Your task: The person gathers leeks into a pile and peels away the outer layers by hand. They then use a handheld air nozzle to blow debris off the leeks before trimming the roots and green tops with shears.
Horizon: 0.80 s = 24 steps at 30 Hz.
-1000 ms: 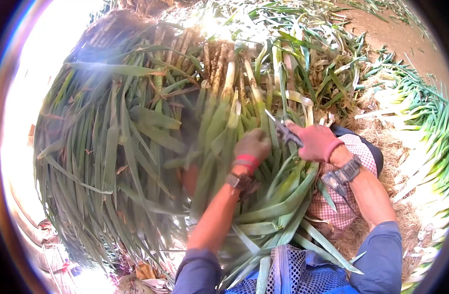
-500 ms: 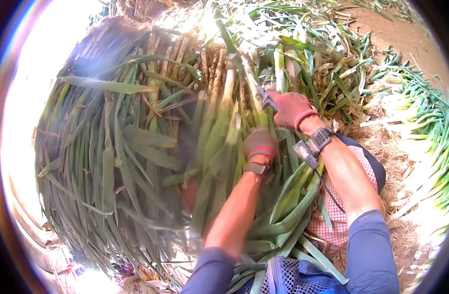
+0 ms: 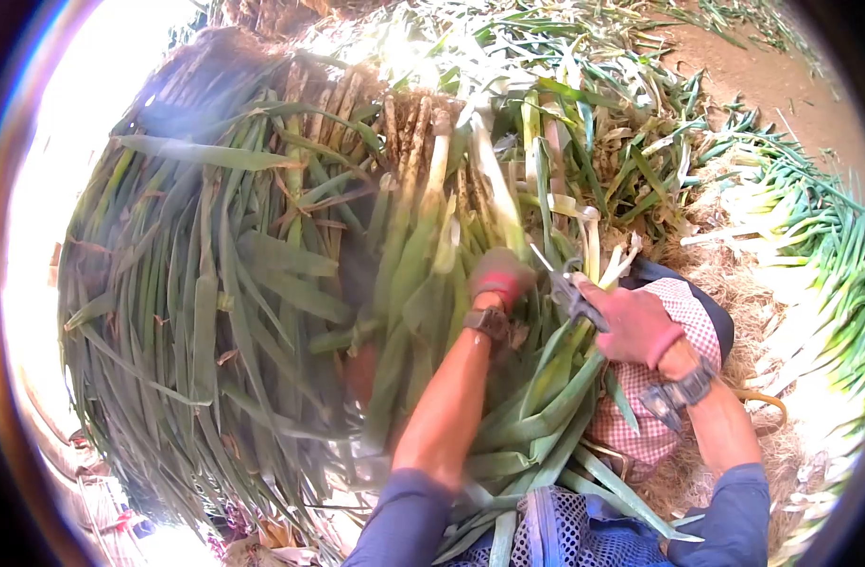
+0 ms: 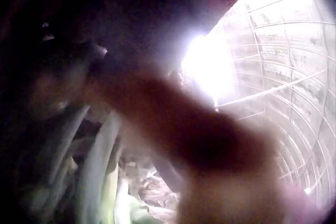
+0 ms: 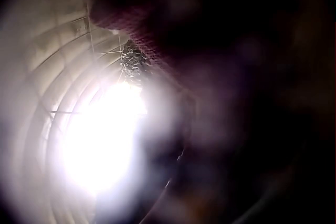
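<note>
In the head view my gloved left hand [image 3: 500, 276] holds a leek [image 3: 496, 180] partway down, its pale stem pointing away from me. My right hand [image 3: 640, 323], in a reddish glove, grips grey pruning shears [image 3: 576, 295] with the blades aimed up and left, beside that stem. Below the shears, loose leek leaves [image 3: 555, 425] spread across the lap. Both wrist views are dark and blurred; leek leaves [image 4: 97, 171] show low in the left one, and glove knit [image 5: 149, 50] crosses the top of the right one.
A large stack of leeks [image 3: 168, 283] fills the left side, roots away from me. Leaf trimmings [image 3: 640, 161] heap up behind the hands. On the right, a row of leeks [image 3: 829, 312] lies along straw-like debris [image 3: 735, 236]. A checkered cloth [image 3: 631, 425] covers the knee.
The right hand and shears reached up to the leek's stem half a second ago, then came back down and right. The stem now looks whiter. The left hand has shifted slightly right since the first frame.
</note>
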Motion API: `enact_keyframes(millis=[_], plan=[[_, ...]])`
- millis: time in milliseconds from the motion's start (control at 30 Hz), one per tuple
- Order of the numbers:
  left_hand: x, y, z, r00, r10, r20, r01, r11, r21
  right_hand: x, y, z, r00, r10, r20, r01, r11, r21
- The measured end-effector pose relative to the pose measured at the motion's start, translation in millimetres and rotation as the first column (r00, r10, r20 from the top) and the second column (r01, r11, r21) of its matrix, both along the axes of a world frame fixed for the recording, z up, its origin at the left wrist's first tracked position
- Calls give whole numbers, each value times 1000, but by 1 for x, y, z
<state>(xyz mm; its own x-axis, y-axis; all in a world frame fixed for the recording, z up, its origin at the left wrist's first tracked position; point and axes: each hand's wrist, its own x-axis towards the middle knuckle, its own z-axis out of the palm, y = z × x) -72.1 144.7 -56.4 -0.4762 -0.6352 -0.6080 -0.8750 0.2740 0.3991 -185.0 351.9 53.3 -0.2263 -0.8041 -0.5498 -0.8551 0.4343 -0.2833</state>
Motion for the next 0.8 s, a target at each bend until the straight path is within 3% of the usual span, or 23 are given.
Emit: enact_keyframes(millis=[67,133,200,267,367,400,433,467,533,600,667,700,733,767,800], plan=[[8,38,-3,986,-162,-26,162,987,-12,-1,30,-9,997,-48,-60,44,996,-71],[11,64,3,980,-197,-21,196,980,-33,2,46,-17,987,-110,-115,93,985,-144],[15,74,10,973,-229,-7,229,972,-53,8,55,-21,986,-68,-151,33,974,-225],[22,72,17,957,-276,-85,275,961,-27,12,56,-15,985,-108,-135,73,969,-236],[29,23,29,938,-39,-345,112,974,194,12,61,-4,971,-210,-117,174,949,-261],[24,10,71,933,79,-352,-33,991,133,12,62,-2,958,-262,-114,223,935,-277],[18,-27,49,812,208,-546,-123,974,188,10,66,-7,957,-268,-113,226,929,-293],[13,-35,106,683,307,-663,-209,952,226,12,68,-6,957,-269,-112,227,929,-291],[-1,-71,156,323,486,-812,-337,861,382,18,70,-4,960,-275,-57,254,936,-242],[-16,-105,189,176,430,-886,-307,879,365,21,68,3,958,-286,-8,281,946,-163],[-35,-101,201,-169,428,-888,-209,865,457,26,76,-11,957,-290,14,282,916,-285],[-39,-93,202,-69,414,-908,-243,876,417,25,78,-18,958,-287,4,275,914,-298],[-40,-92,176,63,408,-911,-249,890,381,25,79,-19,957,-290,7,279,914,-296],[-42,-89,149,357,335,-872,-272,930,246,25,78,-20,955,-295,13,287,916,-279],[-42,-67,120,371,241,-897,-121,970,210,25,79,-21,953,-303,19,297,919,-261]])
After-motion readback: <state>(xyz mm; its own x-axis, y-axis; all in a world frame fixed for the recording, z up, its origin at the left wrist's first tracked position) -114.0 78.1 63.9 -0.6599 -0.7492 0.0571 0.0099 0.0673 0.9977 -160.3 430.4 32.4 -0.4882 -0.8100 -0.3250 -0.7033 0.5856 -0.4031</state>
